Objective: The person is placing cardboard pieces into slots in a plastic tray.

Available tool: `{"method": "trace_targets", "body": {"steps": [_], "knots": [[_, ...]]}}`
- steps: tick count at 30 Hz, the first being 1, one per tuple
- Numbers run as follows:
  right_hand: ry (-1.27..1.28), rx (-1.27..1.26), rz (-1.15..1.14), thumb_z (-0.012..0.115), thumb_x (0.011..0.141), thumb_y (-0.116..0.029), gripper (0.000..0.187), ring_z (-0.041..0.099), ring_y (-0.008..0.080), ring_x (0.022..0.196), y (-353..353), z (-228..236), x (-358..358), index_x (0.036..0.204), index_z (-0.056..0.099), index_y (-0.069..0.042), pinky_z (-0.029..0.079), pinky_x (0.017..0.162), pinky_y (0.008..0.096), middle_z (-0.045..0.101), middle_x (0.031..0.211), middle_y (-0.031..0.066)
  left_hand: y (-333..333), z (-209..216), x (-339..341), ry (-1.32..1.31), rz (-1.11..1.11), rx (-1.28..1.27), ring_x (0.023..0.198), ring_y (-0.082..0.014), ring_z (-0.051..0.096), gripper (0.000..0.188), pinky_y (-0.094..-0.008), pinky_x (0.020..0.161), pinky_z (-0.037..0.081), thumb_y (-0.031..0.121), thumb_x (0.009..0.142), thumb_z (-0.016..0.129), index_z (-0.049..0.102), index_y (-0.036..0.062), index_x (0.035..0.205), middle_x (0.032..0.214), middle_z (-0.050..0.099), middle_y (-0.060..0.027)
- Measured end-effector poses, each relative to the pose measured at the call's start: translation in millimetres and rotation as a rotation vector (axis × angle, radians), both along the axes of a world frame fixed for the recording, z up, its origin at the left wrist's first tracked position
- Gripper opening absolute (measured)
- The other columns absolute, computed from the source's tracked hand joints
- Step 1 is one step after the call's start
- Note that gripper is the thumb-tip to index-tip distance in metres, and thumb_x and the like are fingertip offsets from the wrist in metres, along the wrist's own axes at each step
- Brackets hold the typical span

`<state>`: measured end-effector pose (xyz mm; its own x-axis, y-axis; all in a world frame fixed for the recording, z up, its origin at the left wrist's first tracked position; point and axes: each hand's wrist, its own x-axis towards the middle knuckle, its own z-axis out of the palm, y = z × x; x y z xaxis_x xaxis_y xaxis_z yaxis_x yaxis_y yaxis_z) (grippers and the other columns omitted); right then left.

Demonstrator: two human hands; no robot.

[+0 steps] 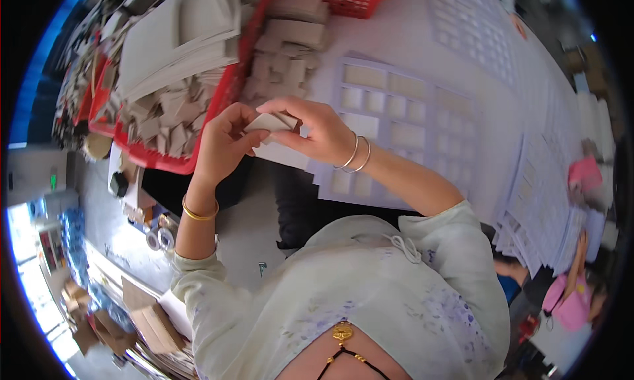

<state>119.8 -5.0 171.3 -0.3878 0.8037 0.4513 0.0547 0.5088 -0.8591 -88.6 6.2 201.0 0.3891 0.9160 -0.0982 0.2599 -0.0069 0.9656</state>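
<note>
In front of my chest, over the table's near edge, both hands meet around a small pale cardboard piece (267, 122). My left hand (226, 141) pinches its left end between thumb and fingers. My right hand (318, 129) closes on its right end, where a folded or second layer shows; I cannot tell which. Just beyond the hands lies a heap of small grey-white cardboard pieces (281, 66). Right of them, close to my right wrist, lie white sheets (428, 97) with rows of rectangular windows.
At left a red plastic basket (155, 160) holds loose cardboard bits, with a stack of larger cardboard sheets (148, 56) on top. Another red basket (353, 0) stands at the far edge. More windowed sheets (538, 195) lie at right, near a person in pink (573, 301).
</note>
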Motion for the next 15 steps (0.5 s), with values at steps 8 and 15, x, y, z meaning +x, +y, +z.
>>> {"method": "trace_targets", "body": {"steps": [8, 15], "knots": [[0.270, -0.486, -0.182, 0.066, 0.082, 0.000, 0.038, 0.063, 0.0099, 0.067, -17.1, -29.5, 96.9, 0.118, 0.053, -0.004, 0.052, 0.060, 0.0254, 0.063, 0.088, 0.0066, 20.9, -60.3, 114.1, -0.380, 0.002, -0.164, 0.067, -0.0077, 0.059, 0.012, -0.0207, 0.050, 0.047, 0.010, 0.090, 0.062, 0.057, 0.0013, 0.096, 0.082, 0.061, -0.0021], [-0.126, -0.445, -0.592, 0.058, 0.087, -0.003, 0.029, 0.066, 0.0153, 0.067, -16.8, -65.5, 173.1, 0.115, 0.054, -0.007, 0.051, 0.061, 0.0271, 0.064, 0.089, 0.0096, 68.6, -112.6, 141.8, -0.178, 0.082, -0.047, 0.061, -0.0115, 0.056, 0.019, -0.0220, 0.055, 0.044, 0.015, 0.089, 0.061, 0.059, 0.0039, 0.105, 0.082, 0.063, -0.0029]]}}
